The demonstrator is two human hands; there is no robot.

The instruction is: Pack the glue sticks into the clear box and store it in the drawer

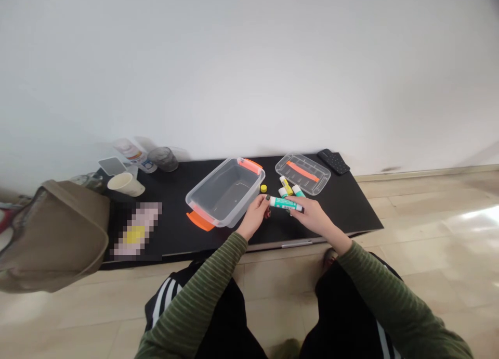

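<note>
A teal-and-white glue stick [284,203] lies level between my two hands above the front of the black table. My left hand [255,213] pinches its white left end, and my right hand [310,213] grips it near the right end. Just behind it lie a yellow glue stick [286,185] and other teal-and-white glue sticks [298,190], partly hidden by my right hand. A small yellow round cap [264,188] sits to their left. Left of my hands stands a clear plastic box [225,192] with orange latches, uncovered; its inside looks bare.
A clear lid [322,172] with an orange handle lies behind the glue sticks, beside a black dotted object [334,162]. At left are a paper cup [125,184], a dark glass [163,159], a spray can [136,153] and a brown bag [58,234]. A wall borders the table [351,208].
</note>
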